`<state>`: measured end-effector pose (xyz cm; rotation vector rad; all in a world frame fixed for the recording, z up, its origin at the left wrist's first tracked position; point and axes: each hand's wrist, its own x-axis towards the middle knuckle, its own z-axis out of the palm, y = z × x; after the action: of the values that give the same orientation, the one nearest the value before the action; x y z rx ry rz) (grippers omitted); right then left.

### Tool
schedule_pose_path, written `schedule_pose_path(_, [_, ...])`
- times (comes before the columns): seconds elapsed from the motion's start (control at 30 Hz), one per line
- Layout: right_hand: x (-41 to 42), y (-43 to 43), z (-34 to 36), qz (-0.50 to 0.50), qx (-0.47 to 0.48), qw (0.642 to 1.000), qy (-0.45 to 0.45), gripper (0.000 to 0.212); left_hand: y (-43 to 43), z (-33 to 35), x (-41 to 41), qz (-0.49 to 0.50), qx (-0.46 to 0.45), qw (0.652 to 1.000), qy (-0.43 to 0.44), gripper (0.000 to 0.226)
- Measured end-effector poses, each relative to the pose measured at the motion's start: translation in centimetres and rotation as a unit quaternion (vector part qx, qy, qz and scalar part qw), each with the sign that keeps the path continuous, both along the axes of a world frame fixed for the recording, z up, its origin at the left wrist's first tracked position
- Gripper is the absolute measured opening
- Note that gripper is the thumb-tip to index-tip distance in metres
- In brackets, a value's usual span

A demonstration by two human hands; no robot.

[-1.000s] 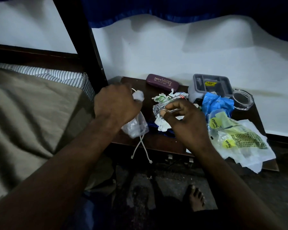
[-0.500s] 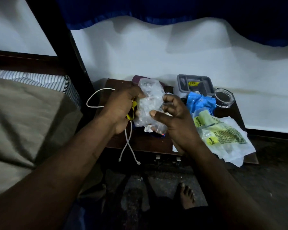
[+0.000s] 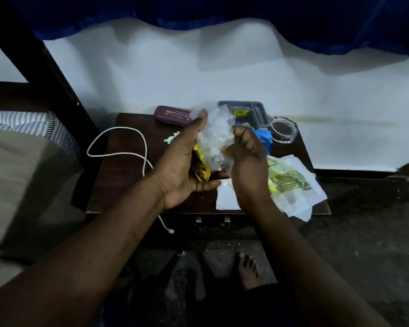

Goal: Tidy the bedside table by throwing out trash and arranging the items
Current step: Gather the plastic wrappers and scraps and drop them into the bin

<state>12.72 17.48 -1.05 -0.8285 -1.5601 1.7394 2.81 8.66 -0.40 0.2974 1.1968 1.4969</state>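
Above the dark wooden bedside table point(image 3: 132, 185), both hands press a wad of crumpled clear plastic point(image 3: 214, 135) between them. My left hand point(image 3: 187, 166) cups it from the left, palm up, and also holds a yellow wrapper point(image 3: 201, 166). My right hand point(image 3: 247, 166) pinches the wad from the right. A white cable point(image 3: 118, 153) loops over the table's left side and hangs off the front edge. A maroon glasses case point(image 3: 174, 115) lies at the back.
A grey plastic tray point(image 3: 248, 112), a blue plastic bag point(image 3: 263, 138) and a clear glass dish point(image 3: 283, 129) sit at the back right. Clear bags with yellow-green print point(image 3: 291, 185) overhang the right front corner. A bed point(image 3: 21, 166) stands left; my bare foot point(image 3: 247, 267) is below.
The right hand brought the clear wrapper up to the left hand's plastic, and both now squeeze one wad. The cable dropped from my left hand onto the table.
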Motion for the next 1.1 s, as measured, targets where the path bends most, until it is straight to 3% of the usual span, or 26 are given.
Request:
schedule_pose_path(0.07, [0.3,-0.5,-0.3,0.020,0.069,0.996,-0.058,0.026,0.7,0.1,0.4,0.001,0.026,1.000,-0.015,0.072])
schedule_pose_path(0.17, [0.8,-1.1,-1.0,0.078,0.169,0.978,-0.098,0.032,1.8,-0.2,0.4,0.102,-0.024,0.994,-0.022,0.049])
schedule_pose_path(0.33, [2.1,0.9,-1.0,0.114,0.131,0.983,-0.061,0.031,3.5,-1.1,0.5,0.268,-0.086,0.957,0.072,0.006])
schedule_pose_path(0.47, [3.3,3.7,-0.8,0.038,0.190,0.975,-0.106,0.017,4.4,-1.6,0.2,0.278,-0.091,0.941,0.169,0.019])
schedule_pose_path(0.53, [4.6,5.8,-1.1,0.000,0.297,0.932,-0.208,0.014,4.5,-1.7,-0.4,0.287,-0.098,0.928,0.219,0.027])
schedule_pose_path(0.6, [6.2,7.4,-1.7,-0.013,0.395,0.843,-0.364,0.019,4.5,-1.6,-0.8,0.283,-0.103,0.917,0.262,0.034])
schedule_pose_path(0.67, [7.5,7.9,-2.0,0.017,0.373,0.791,-0.485,0.028,4.5,-1.4,-0.6,0.268,-0.100,0.911,0.296,0.041])
schedule_pose_path(0.8, [8.2,8.1,-2.8,0.126,0.347,0.720,-0.587,0.052,4.9,-0.9,0.4,0.250,-0.106,0.900,0.340,0.035])
schedule_pose_path(0.93, [7.8,8.0,-2.7,0.081,0.361,0.737,-0.566,0.065,5.3,-0.4,1.3,0.233,-0.116,0.890,0.375,0.015])
schedule_pose_path(1.1, [7.4,8.4,-1.3,-0.080,0.388,0.802,-0.448,0.037,5.1,-0.6,1.5,0.211,-0.121,0.895,0.373,0.032])
